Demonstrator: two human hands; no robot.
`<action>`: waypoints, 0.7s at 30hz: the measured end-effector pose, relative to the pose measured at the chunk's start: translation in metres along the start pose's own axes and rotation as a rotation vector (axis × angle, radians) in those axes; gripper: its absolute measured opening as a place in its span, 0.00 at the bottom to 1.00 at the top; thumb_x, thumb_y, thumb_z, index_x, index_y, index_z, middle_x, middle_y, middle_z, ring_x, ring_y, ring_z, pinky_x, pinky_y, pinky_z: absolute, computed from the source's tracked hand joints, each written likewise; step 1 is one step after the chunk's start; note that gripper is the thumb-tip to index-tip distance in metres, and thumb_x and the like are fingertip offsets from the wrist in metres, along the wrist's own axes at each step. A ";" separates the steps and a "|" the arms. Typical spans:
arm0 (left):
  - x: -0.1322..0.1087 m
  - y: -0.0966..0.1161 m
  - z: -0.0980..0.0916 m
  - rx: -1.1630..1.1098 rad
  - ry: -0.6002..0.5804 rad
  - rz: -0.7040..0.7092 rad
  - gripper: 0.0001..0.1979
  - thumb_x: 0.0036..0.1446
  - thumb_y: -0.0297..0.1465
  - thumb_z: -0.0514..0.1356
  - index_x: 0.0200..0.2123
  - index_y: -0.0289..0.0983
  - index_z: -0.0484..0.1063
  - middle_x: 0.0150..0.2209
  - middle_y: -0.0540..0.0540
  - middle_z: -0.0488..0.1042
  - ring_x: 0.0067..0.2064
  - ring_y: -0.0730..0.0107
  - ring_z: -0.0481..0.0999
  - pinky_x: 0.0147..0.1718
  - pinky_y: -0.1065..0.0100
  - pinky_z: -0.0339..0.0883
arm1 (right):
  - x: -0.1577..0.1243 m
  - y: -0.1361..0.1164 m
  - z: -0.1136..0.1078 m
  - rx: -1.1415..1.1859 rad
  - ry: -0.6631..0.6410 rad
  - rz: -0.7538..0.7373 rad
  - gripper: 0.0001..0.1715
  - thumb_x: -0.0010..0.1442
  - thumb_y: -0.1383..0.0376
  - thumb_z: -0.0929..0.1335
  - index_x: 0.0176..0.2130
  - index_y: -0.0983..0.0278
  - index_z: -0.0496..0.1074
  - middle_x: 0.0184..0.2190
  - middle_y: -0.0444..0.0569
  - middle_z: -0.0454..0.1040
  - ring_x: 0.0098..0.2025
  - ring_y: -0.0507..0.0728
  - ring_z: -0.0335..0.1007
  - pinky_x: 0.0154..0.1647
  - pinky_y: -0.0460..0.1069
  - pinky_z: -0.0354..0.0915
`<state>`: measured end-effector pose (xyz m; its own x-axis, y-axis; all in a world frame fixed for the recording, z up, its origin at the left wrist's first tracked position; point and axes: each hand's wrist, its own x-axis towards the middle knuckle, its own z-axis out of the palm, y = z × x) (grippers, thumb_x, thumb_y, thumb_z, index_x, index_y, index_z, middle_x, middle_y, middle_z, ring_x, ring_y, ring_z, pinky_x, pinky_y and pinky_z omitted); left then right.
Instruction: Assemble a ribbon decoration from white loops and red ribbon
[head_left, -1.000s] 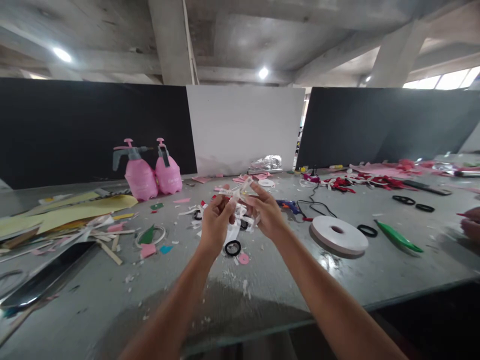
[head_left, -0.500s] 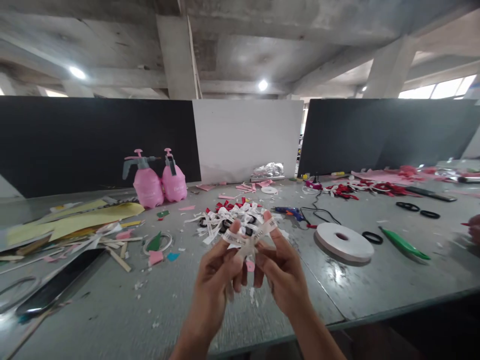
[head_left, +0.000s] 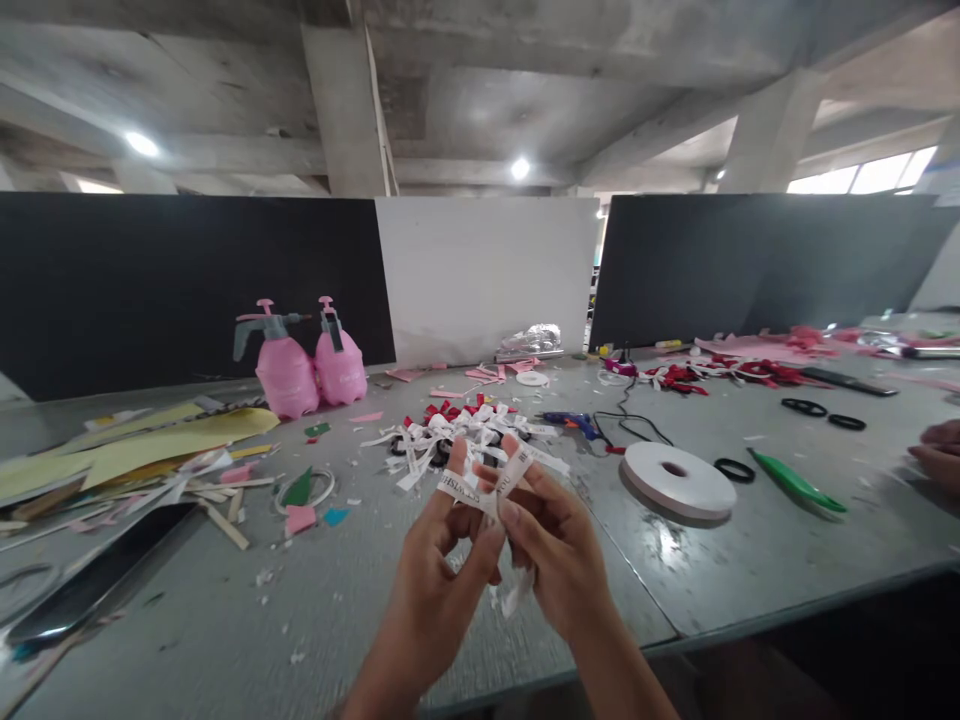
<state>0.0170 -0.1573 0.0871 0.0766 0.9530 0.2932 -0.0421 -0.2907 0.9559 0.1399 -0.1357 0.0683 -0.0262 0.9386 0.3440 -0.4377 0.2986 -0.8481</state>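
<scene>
My left hand (head_left: 442,570) and my right hand (head_left: 559,555) meet in front of me above the near edge of the grey table (head_left: 225,600). Both pinch a strip of white printed ribbon (head_left: 484,487) folded into loops between the fingertips. A loose ribbon tail hangs down between the palms. Behind the hands lies a pile of similar white and red ribbon bows (head_left: 457,432) on the table.
Two pink spray bottles (head_left: 300,365) stand at the back left. Yellow paper and scraps (head_left: 127,450) cover the left side. A white ribbon spool (head_left: 679,478), black rings (head_left: 733,469), a green tool (head_left: 799,482) and a glue gun (head_left: 571,422) lie right. Another person's hand (head_left: 937,452) shows at far right.
My hands have drawn back from over the bow pile toward me and dropped lower. The ribbon is now folded more tightly between the fingers.
</scene>
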 end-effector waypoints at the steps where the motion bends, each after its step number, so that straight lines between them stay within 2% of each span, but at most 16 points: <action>1: 0.000 0.000 0.001 0.000 0.025 -0.001 0.42 0.57 0.39 0.62 0.69 0.38 0.46 0.23 0.52 0.68 0.25 0.75 0.65 0.24 0.76 0.63 | 0.000 0.003 0.001 0.005 0.013 0.006 0.33 0.55 0.58 0.73 0.59 0.59 0.69 0.36 0.50 0.76 0.23 0.47 0.60 0.19 0.41 0.62; 3: 0.000 0.000 0.002 0.013 0.064 -0.011 0.45 0.56 0.38 0.63 0.70 0.40 0.41 0.21 0.54 0.66 0.23 0.76 0.65 0.22 0.77 0.62 | -0.001 0.008 0.001 0.026 0.022 0.026 0.33 0.54 0.58 0.74 0.58 0.59 0.70 0.30 0.46 0.74 0.22 0.47 0.60 0.19 0.41 0.62; 5: 0.000 0.001 0.001 0.010 0.038 -0.040 0.47 0.55 0.36 0.63 0.70 0.41 0.38 0.20 0.55 0.66 0.22 0.77 0.64 0.20 0.78 0.60 | -0.004 0.011 0.000 0.102 0.020 0.072 0.34 0.51 0.58 0.75 0.57 0.59 0.71 0.26 0.43 0.71 0.22 0.47 0.59 0.19 0.40 0.60; 7: -0.001 0.000 -0.002 -0.065 -0.048 -0.064 0.48 0.54 0.36 0.64 0.70 0.42 0.38 0.21 0.55 0.68 0.20 0.79 0.64 0.19 0.79 0.58 | -0.007 0.013 -0.003 0.216 -0.005 0.143 0.34 0.49 0.58 0.76 0.55 0.60 0.72 0.24 0.41 0.68 0.20 0.45 0.57 0.18 0.39 0.56; 10: -0.004 -0.001 -0.006 -0.286 -0.212 -0.089 0.49 0.52 0.36 0.66 0.69 0.43 0.40 0.18 0.56 0.66 0.16 0.82 0.59 0.16 0.80 0.53 | -0.011 0.012 -0.006 0.337 -0.078 0.224 0.33 0.47 0.59 0.77 0.53 0.62 0.74 0.19 0.38 0.63 0.16 0.42 0.47 0.15 0.39 0.48; 13: -0.008 -0.003 -0.007 -0.470 -0.255 -0.106 0.48 0.50 0.37 0.67 0.69 0.41 0.45 0.13 0.59 0.61 0.13 0.84 0.52 0.16 0.80 0.50 | -0.016 0.004 -0.001 0.386 -0.041 0.206 0.31 0.47 0.59 0.76 0.51 0.64 0.75 0.14 0.35 0.55 0.15 0.43 0.40 0.13 0.40 0.43; 17: -0.013 -0.001 0.000 -0.621 -0.166 -0.101 0.44 0.48 0.38 0.67 0.66 0.39 0.54 0.10 0.59 0.58 0.12 0.82 0.50 0.20 0.75 0.59 | -0.021 -0.008 0.012 0.415 0.043 0.120 0.29 0.47 0.58 0.76 0.49 0.64 0.77 0.11 0.34 0.50 0.15 0.45 0.39 0.15 0.41 0.52; 21: -0.016 0.001 0.007 -0.735 -0.075 -0.075 0.39 0.47 0.37 0.67 0.63 0.41 0.62 0.09 0.61 0.53 0.12 0.81 0.47 0.30 0.70 0.68 | -0.023 -0.010 0.017 0.439 0.061 0.063 0.32 0.46 0.57 0.76 0.50 0.63 0.76 0.11 0.34 0.48 0.16 0.48 0.46 0.26 0.46 0.65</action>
<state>0.0229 -0.1731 0.0840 0.1719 0.9521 0.2528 -0.6880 -0.0676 0.7225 0.1295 -0.1629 0.0761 -0.0174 0.9650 0.2616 -0.7774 0.1515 -0.6105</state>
